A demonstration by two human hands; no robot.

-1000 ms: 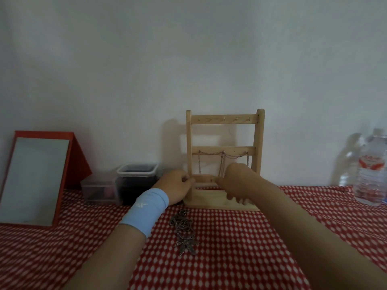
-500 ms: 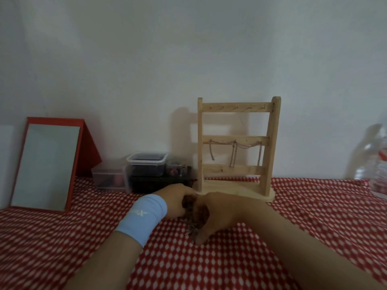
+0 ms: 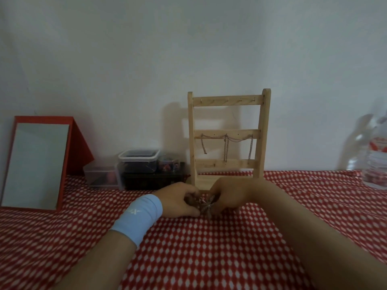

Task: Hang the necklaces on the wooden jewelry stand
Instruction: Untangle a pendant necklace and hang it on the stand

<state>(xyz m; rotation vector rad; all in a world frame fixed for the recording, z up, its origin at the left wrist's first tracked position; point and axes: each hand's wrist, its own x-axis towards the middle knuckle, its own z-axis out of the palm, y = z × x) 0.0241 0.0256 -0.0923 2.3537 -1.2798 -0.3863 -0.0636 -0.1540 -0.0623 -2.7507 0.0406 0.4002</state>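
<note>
A wooden jewelry stand [image 3: 228, 135] with three rungs stands against the wall on the red checked tablecloth. Thin chains [image 3: 227, 146] hang from hooks on its middle rung; the top rung's hooks are bare. Just in front of the stand's base, my left hand [image 3: 178, 200] and my right hand [image 3: 230, 197] meet over a silver necklace with a star-shaped pendant [image 3: 206, 204]. The fingers of both hands curl round it, low over the cloth. A blue wristband sits on my left wrist.
A red-framed mirror [image 3: 37, 162] leans at the far left. Small plastic boxes [image 3: 136, 168] sit left of the stand against the wall. A water bottle [image 3: 374, 162] stands at the right edge. The red checked cloth [image 3: 209, 258] covers the table.
Both hands dropped from the stand's lower rung to the cloth and gathered up the silver necklace that lay there. The view also shifted left.
</note>
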